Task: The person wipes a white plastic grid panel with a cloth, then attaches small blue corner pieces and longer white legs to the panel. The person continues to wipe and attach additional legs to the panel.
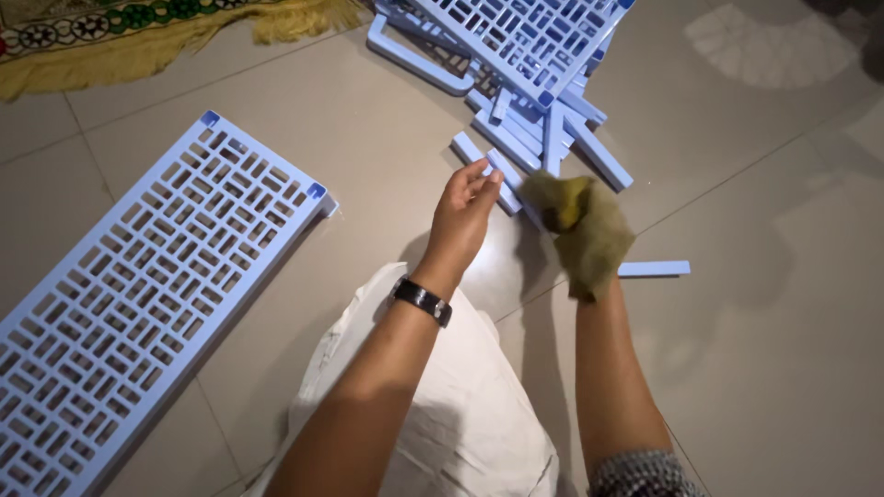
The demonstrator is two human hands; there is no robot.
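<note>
My left hand (463,216) reaches toward a pale blue plastic bar (508,178) lying on the tiled floor, fingertips touching or just over it; whether it grips the bar I cannot tell. A black watch sits on that wrist. My right hand (582,237) is wrapped in an olive-yellow cloth (589,241) and hovers over the near end of the same bar. More blue bars (589,147) lie in a loose pile just beyond both hands.
A long blue slotted shelf panel (147,285) lies flat at the left. Another slotted panel (516,41) rests tilted over the bar pile at top. One single bar (656,269) lies right of my right hand. A fringed rug (138,32) is at top left.
</note>
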